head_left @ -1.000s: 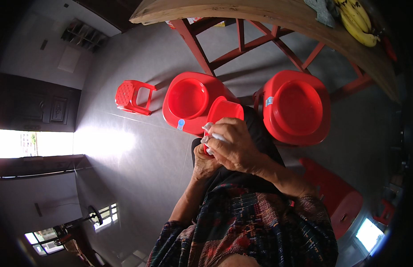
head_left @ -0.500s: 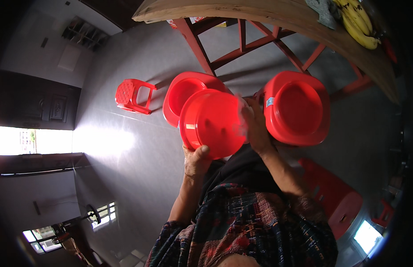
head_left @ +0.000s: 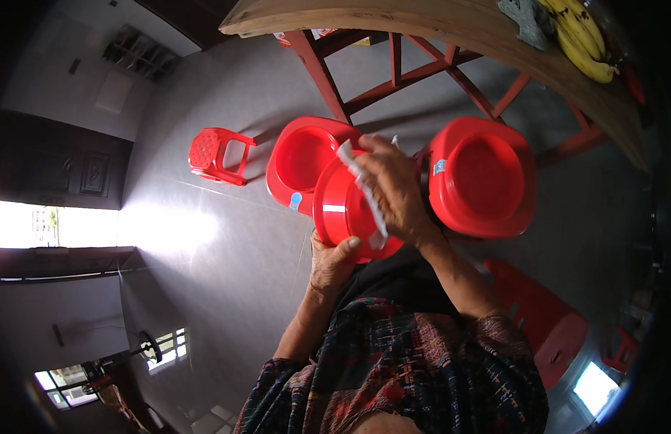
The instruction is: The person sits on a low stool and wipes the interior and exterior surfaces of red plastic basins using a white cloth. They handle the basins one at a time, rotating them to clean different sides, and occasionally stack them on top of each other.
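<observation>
In front of my lap is a red round plastic basin (head_left: 332,213), tilted on its side. My left hand (head_left: 330,264) grips its near rim, with the thumb over the edge. My right hand (head_left: 393,184) presses a crumpled white cloth (head_left: 375,213) against the basin and covers much of it. Just beyond, and partly hidden by the basin, a rounded red plastic base (head_left: 281,181) with a round hollow stands on the floor. To the right of my hand is a similar red plastic base (head_left: 436,202) with a round recessed top and a small label on its side.
A small red plastic stool (head_left: 205,152) stands on the grey floor (head_left: 227,246) to the left. Across the far side runs a wooden table (head_left: 422,20) on reddish legs, with bananas (head_left: 585,43) at its right end. A red piece of furniture (head_left: 541,318) is at my right.
My right hand and the white cloth have moved left across the basin. The basin has turned and shifted slightly to the right, baring more of the base behind it.
</observation>
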Motion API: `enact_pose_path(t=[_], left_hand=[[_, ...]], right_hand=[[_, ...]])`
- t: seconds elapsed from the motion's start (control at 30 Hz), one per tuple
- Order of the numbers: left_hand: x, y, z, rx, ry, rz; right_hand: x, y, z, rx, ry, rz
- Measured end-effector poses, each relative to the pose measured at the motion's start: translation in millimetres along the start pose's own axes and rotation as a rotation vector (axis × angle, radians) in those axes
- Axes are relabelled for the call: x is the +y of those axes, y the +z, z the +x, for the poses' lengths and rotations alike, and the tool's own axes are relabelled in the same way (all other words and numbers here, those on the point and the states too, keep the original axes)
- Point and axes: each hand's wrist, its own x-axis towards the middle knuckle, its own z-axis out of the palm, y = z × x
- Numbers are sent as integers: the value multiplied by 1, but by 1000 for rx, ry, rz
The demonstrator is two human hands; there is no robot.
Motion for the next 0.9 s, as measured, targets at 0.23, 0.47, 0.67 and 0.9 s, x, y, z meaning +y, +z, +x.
enact_pose_path(t=[0.23, 0.47, 0.67, 0.9], left_hand=[[0, 0, 0, -21, -16, 104], [6, -16, -3, -127, -51, 495], [18, -22, -8, -224, -75, 505], [8, -26, -3, -70, -54, -24]], right_hand=[[6, 6, -15, 100, 228, 217], [-15, -13, -5, -269, -70, 281], [37, -24, 3, -295, 356, 535], [53, -11, -37, -212, 1015, 1058]])
